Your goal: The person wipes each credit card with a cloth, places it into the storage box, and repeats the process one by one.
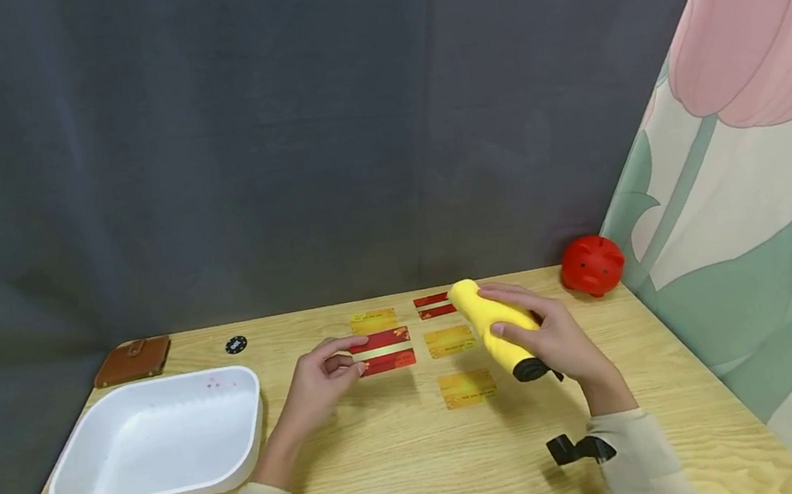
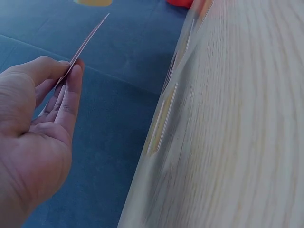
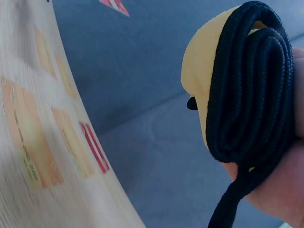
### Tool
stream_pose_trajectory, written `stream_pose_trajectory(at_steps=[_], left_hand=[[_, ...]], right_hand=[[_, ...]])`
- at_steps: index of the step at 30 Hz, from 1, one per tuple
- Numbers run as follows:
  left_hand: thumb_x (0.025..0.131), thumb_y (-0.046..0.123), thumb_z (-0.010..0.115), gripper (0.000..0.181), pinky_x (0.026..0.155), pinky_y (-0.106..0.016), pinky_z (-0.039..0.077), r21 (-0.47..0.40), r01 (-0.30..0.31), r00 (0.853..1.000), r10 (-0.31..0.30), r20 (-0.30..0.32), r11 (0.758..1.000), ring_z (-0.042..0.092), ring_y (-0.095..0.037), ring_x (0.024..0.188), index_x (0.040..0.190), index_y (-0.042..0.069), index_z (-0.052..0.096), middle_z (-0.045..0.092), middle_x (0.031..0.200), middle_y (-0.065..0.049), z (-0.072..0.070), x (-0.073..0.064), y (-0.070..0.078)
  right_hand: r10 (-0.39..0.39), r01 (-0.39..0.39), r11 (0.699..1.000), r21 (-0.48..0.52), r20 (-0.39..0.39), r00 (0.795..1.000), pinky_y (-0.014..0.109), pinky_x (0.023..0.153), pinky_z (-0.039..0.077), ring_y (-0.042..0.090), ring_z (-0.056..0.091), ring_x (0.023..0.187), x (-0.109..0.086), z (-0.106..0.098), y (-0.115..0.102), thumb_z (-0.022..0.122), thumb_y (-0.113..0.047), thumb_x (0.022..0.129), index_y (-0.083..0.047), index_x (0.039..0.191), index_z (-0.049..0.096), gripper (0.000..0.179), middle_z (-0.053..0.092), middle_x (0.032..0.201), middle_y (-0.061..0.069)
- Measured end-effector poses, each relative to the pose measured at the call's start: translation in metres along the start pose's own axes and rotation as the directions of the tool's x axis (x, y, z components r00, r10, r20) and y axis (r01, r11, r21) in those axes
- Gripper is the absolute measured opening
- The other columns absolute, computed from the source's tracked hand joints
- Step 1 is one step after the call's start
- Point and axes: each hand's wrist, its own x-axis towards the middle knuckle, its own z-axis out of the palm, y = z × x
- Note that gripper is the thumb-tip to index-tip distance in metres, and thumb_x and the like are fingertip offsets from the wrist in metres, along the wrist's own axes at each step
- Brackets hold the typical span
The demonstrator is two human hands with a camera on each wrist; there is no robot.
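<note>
My left hand (image 1: 317,378) pinches a red card (image 1: 383,350) with a pale gold band by its left edge, thumb on one side and fingers on the other. The left wrist view shows that card (image 2: 88,42) edge-on and thin, raised off the table. In my right hand (image 1: 550,335) is a rolled-up yellow cloth (image 1: 492,322), gripped around its side and held slanted above the table. Its near end shows layered black trim (image 3: 256,90) with a black strap (image 3: 232,199) hanging down. Yellow cards (image 1: 467,389) and another red card (image 1: 434,306) lie between and beyond the hands.
At the left stands a white plastic tray (image 1: 166,440). Behind it lie a brown leather wallet (image 1: 133,362) and a black poker chip (image 1: 236,345). A red piggy bank (image 1: 591,265) sits at the back right corner, near the flowered wall. Dark curtain (image 1: 277,146) backs the wooden table (image 1: 410,470).
</note>
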Motion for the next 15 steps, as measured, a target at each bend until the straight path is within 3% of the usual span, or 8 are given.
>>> stream_pose_trajectory(at_steps=[8, 15], left_hand=[[0.093, 0.002, 0.075, 0.036, 0.080, -0.019, 0.062, -0.005, 0.022, 0.999, -0.022, -0.043, 1.000, 0.071, -0.011, 0.096, 0.127, 0.009, 0.072, 0.064, 0.133, -0.014, 0.004, -0.001, 0.005], [0.092, 0.001, 0.076, 0.035, 0.080, -0.020, 0.062, -0.014, 0.022, 0.999, -0.023, -0.047, 1.000, 0.072, -0.011, 0.096, 0.126, 0.009, 0.073, 0.065, 0.130, -0.014, 0.010, -0.003, 0.010]], right_hand=[[-0.053, 0.053, 0.998, 0.023, 0.041, 0.998, 0.020, 0.096, 0.051, 0.006, 0.050, 0.137, 0.001, 0.019, -0.021, 0.075, -0.009, 0.094, -0.023, 0.140, 0.066, 0.048, 0.056, 0.153, 0.003], [-0.155, 0.156, 0.988, 0.000, 0.093, 0.984, 0.022, 0.101, 0.050, 0.019, 0.050, 0.143, 0.001, 0.047, -0.041, 0.077, -0.011, 0.093, -0.023, 0.139, 0.067, 0.048, 0.058, 0.151, 0.000]])
